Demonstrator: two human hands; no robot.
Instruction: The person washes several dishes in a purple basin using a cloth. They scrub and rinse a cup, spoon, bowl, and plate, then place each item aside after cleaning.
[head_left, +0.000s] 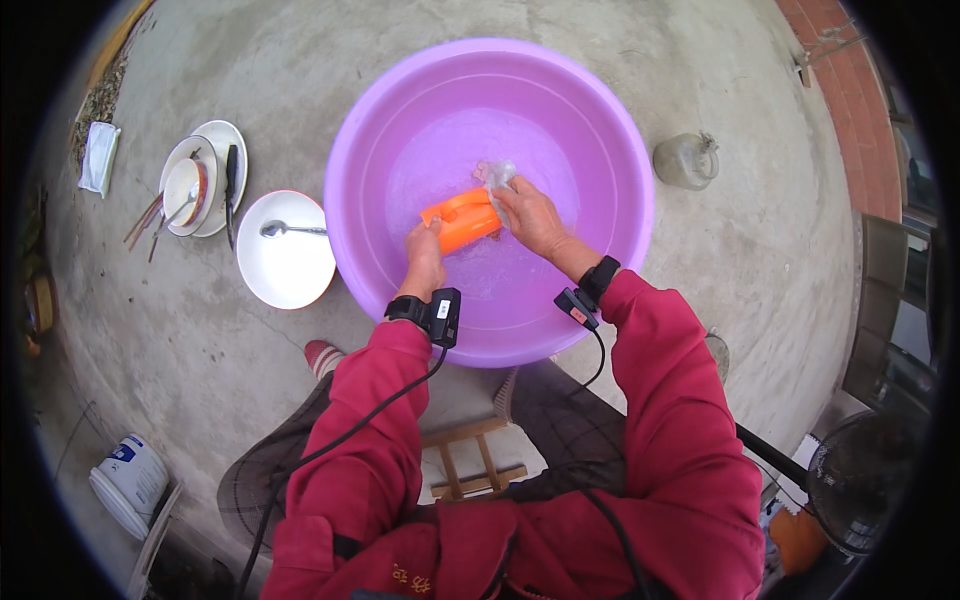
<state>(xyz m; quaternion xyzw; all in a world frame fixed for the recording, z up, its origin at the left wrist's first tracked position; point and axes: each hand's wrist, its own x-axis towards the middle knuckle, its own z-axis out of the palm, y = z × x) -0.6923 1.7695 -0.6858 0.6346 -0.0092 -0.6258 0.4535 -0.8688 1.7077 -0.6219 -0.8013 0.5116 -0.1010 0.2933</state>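
Note:
A large purple plastic basin (489, 356) with water in it stands on the floor in front of me. Over its middle, my left hand (426, 253) grips the near-left end of an orange plastic container (466, 225), which looks like a jug lying tilted on its side. My right hand (529, 214) pinches a wet whitish cloth (499, 180) and presses it to the container's right end. Something pinkish (481, 171) shows just behind the cloth, too small to name. The inside of the container is hidden from me.
Beside the basin's left rim sits a white bowl (285, 262) with a metal spoon (289, 229). Further left are stacked bowls (180, 187), a plate (238, 180), chopsticks (142, 221) and a black-handled utensil (231, 180). A glass jar (684, 161) stands at right. Below me is a wooden stool (469, 461).

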